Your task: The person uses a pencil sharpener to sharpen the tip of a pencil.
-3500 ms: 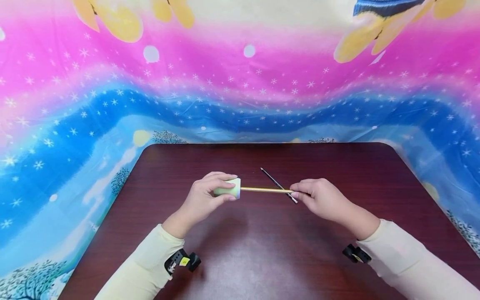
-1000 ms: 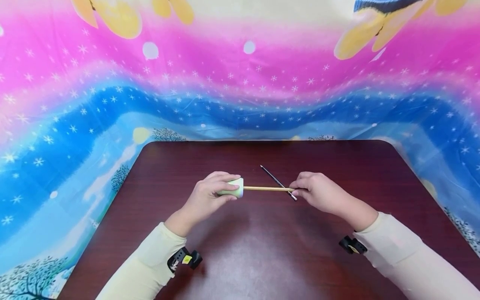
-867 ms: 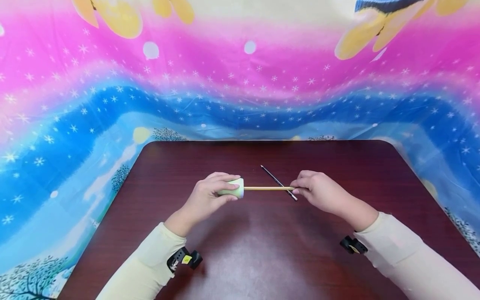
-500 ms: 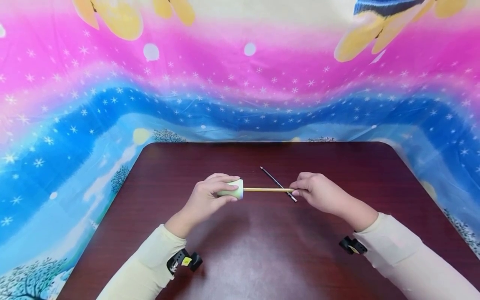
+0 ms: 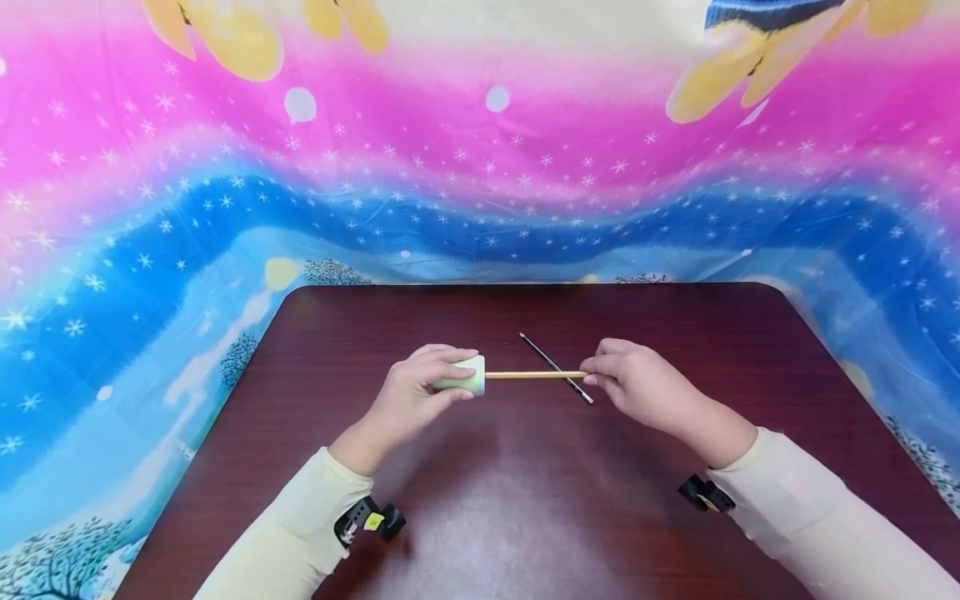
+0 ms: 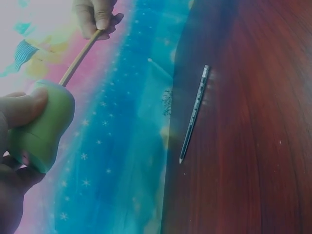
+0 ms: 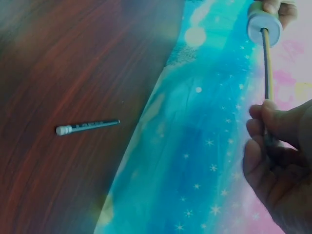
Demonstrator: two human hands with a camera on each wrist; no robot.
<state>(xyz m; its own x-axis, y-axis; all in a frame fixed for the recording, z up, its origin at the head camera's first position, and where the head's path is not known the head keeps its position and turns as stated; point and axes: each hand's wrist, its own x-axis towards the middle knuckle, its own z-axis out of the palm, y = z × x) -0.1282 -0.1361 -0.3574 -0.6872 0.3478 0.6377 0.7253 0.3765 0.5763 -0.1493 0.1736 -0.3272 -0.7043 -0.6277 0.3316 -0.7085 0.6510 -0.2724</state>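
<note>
My left hand grips a pale green pencil sharpener on its side above the table, thumb along the near side. In the left wrist view the sharpener has a rounded, waisted body. A yellow pencil runs level from its pale end face into my right hand, whose thumb and fingertips pinch the pencil's far end. In the right wrist view the pencil enters a hole in the middle of that face; its inserted tip is hidden.
A dark pencil with a pale end lies slantwise on the brown wooden table, beyond and below the held one. A colourful printed cloth hangs behind and at both sides of the table. Each sleeve carries a black wrist camera.
The sharpener and left hand have moved slightly right since the earliest frame. My right hand's fingers have shifted on the pencil, its knuckles now a little higher. The dark pencil stays put.
</note>
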